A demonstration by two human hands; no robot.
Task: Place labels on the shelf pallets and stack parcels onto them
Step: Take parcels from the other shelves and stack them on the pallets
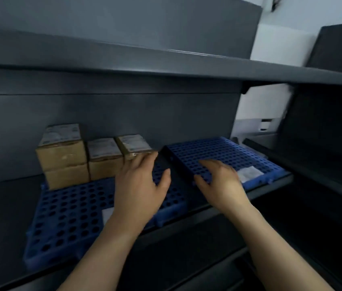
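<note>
Two blue perforated pallets lie side by side on a dark shelf, the left pallet and the right pallet. Each carries a white label near its front: the left label and the right label. Cardboard parcels stand at the back of the left pallet: a stack of two, a single parcel and another parcel. My left hand reaches over the left pallet with straight fingers, its fingertips at the rightmost parcel. My right hand rests flat on the right pallet's front left corner, thumb at the edge.
A dark shelf board overhangs close above. The grey back panel stands right behind the parcels. A second dark shelving unit is on the right, with a white wall visible in the gap between the units.
</note>
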